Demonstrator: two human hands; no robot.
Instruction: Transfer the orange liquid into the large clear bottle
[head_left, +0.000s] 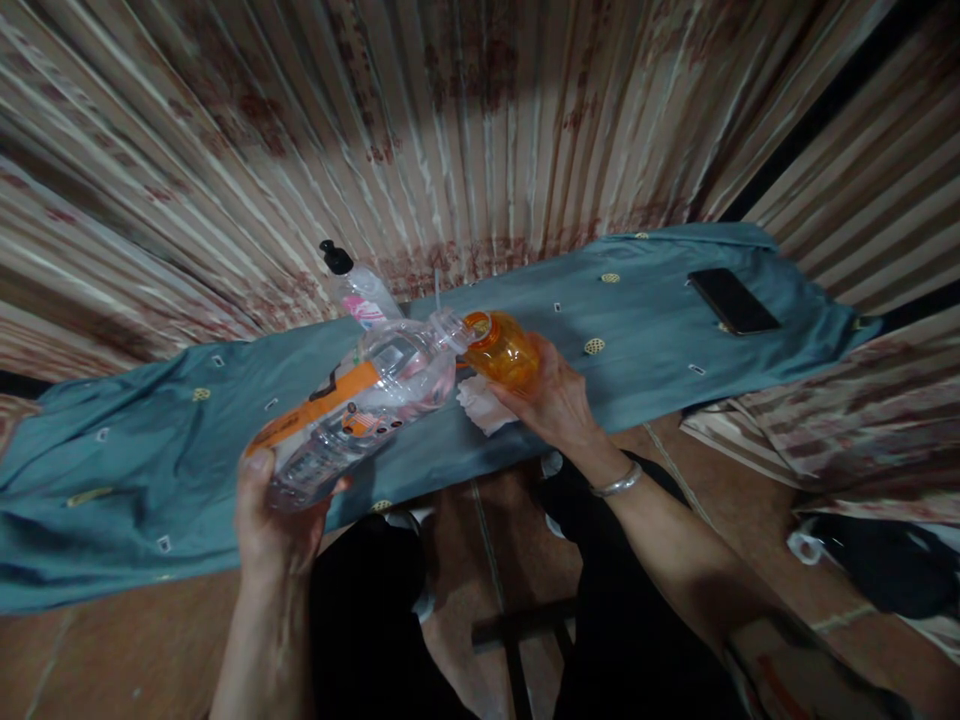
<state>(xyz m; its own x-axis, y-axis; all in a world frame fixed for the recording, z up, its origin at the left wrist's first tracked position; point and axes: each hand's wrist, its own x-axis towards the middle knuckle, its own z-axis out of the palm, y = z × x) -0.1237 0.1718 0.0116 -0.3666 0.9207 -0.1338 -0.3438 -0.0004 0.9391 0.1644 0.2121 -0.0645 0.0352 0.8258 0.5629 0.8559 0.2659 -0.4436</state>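
My left hand point(281, 520) is closed around the base of a large clear plastic bottle point(412, 375) with an orange-and-white label. The bottle is tilted, its neck toward the right. In my right hand point(559, 400) is an orange translucent bottle point(504, 352), tipped so its mouth meets or nearly meets the clear bottle's neck; I cannot tell whether they touch. Whether liquid passes between them is too blurred to see. A crumpled pale tissue point(486, 405) lies on the cloth below the orange bottle. Behind the clear bottle stands a pump bottle point(367, 295) with a black top.
A narrow table under a teal patterned cloth point(645, 370) runs across the view. On its right part lies a black phone point(733, 300). Pleated curtains point(480, 130) hang close behind. On the tiled floor at right is a dark bundle point(885, 565).
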